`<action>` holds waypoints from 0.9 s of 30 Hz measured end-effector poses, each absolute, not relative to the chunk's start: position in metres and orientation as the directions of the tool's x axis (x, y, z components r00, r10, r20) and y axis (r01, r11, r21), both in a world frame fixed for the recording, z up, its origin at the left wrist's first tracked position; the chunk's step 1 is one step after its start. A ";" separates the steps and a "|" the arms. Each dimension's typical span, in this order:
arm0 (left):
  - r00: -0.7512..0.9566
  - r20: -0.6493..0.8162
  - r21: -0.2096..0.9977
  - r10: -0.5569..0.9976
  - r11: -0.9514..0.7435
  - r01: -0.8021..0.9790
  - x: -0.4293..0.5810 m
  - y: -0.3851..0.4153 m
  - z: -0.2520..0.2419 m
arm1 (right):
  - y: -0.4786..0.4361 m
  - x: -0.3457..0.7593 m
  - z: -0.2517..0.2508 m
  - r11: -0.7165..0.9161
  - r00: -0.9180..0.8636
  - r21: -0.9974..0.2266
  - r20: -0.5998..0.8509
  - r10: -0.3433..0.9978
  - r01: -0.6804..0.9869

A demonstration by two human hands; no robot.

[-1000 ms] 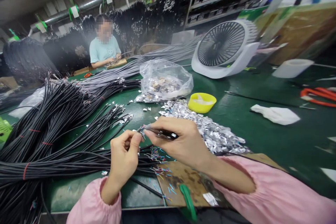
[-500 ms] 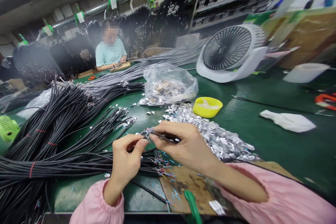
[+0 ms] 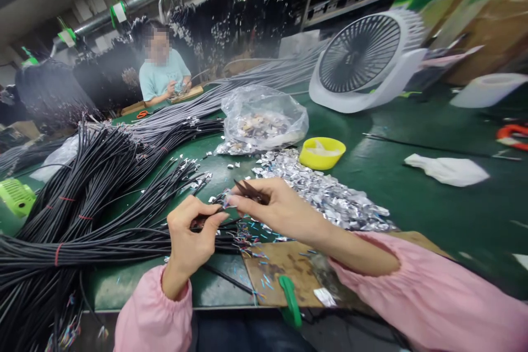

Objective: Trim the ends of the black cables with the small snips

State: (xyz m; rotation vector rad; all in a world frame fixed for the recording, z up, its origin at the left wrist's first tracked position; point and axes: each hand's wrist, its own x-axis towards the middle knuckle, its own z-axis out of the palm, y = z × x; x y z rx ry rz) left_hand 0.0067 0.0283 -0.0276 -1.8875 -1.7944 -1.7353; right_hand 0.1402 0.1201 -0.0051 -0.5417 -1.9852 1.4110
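Observation:
My left hand [image 3: 193, 234] pinches the end of a black cable between thumb and forefinger. My right hand [image 3: 284, 209] holds a dark pointed tool [image 3: 252, 192], its tips parted and pointing up and left, while thumb and fingertip touch the foil and thin wires at the cable end [image 3: 226, 198]. Both hands meet over the green table, just above a bundle of black cables [image 3: 136, 245] with coloured wire ends. Behind the right hand lies a heap of silvery foil scraps [image 3: 338, 192].
A clear bag of scraps [image 3: 266, 124], a yellow bowl [image 3: 322, 153] and a white fan [image 3: 363, 60] stand beyond my hands. Piled cables [image 3: 91, 187] fill the left. A brown board [image 3: 280, 272] lies at the front edge. Another person [image 3: 163, 74] sits across the table.
The view has shifted, so most things appear higher. The dark tool in my right hand has turned, and its parted tips now show. The other person's hands are raised.

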 end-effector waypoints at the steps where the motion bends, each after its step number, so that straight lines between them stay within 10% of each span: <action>1: -0.270 0.698 0.603 0.663 -0.340 0.722 0.007 0.028 -0.029 | 0.120 0.140 -0.006 0.358 -0.707 -0.933 0.275 0.652 -0.033; 15: -0.440 0.651 0.700 0.618 -0.266 0.663 0.013 0.023 -0.024 | 0.107 0.144 -0.008 0.763 -0.449 -0.642 0.662 0.600 0.072; 27: -0.366 0.762 0.553 0.533 -0.244 0.796 0.012 0.022 -0.024 | 0.104 0.144 -0.004 0.753 -0.544 -0.658 0.639 0.544 -0.020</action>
